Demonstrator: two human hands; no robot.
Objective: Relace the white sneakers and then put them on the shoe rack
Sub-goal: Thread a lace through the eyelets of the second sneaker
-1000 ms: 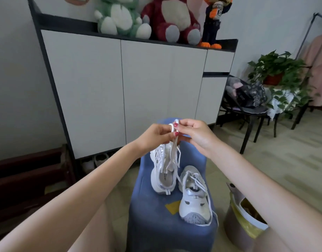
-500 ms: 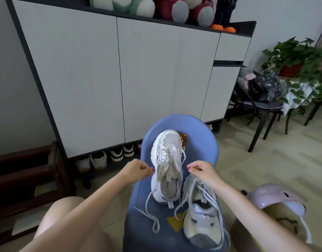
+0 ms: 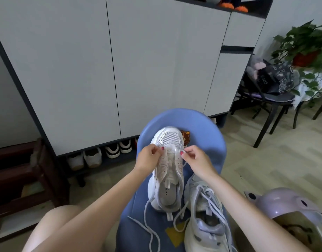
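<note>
Head view: the unlaced white sneaker (image 3: pixel 167 171) stands mid-seat on the blue stool (image 3: pixel 209 142), toe toward its far edge. The left hand (image 3: pixel 149 157) and right hand (image 3: pixel 196 159) each pinch the lace (image 3: pixel 172 149) at the lowest eyelets, either side of the tongue. The second sneaker (image 3: pixel 205 220) lies at the near right edge.

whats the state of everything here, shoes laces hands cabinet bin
left sneaker: upright on the blue stool, mostly unlaced
its lace: ends loose on the stool
right sneaker: laced, untied
left hand: pinching the lace
right hand: pinching the lace
cabinet: doors closed
lilac bin: lid open
</note>
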